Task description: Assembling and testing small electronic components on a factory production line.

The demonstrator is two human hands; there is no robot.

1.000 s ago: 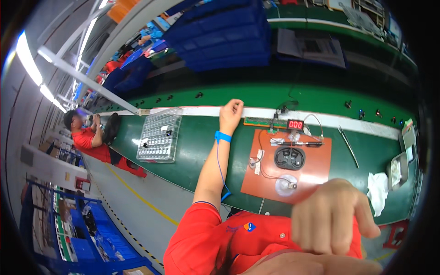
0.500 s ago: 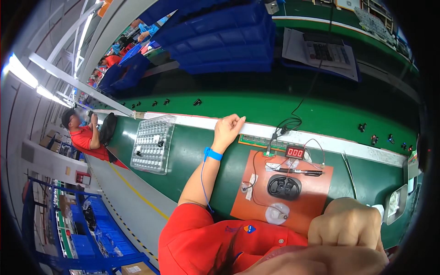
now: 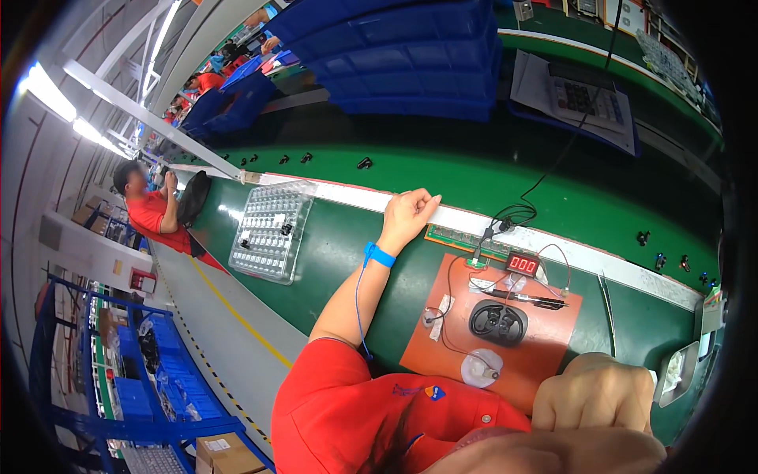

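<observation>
My left hand rests on the white rail along the bench, its fingers curled in and nothing seen in them. A blue wrist strap with a thin cord is around that wrist. My right hand is a closed fist, raised at the lower right close to the camera, with nothing visible in it. Between the two arms lies an orange mat. On it are an open black earbud case with dark earbuds inside, a black pen-like tool and a round white pad. A small red-digit meter stands at its far edge.
A clear compartment tray with a few black pieces lies left. Tweezers and a metal dish are at right. Beyond the rail, several earbuds lie on a green strip; blue bins and a calculator stand farther back.
The whole view has shifted and tilted slightly. Both hands keep their places and poses, and the things on the bench have not visibly moved.
</observation>
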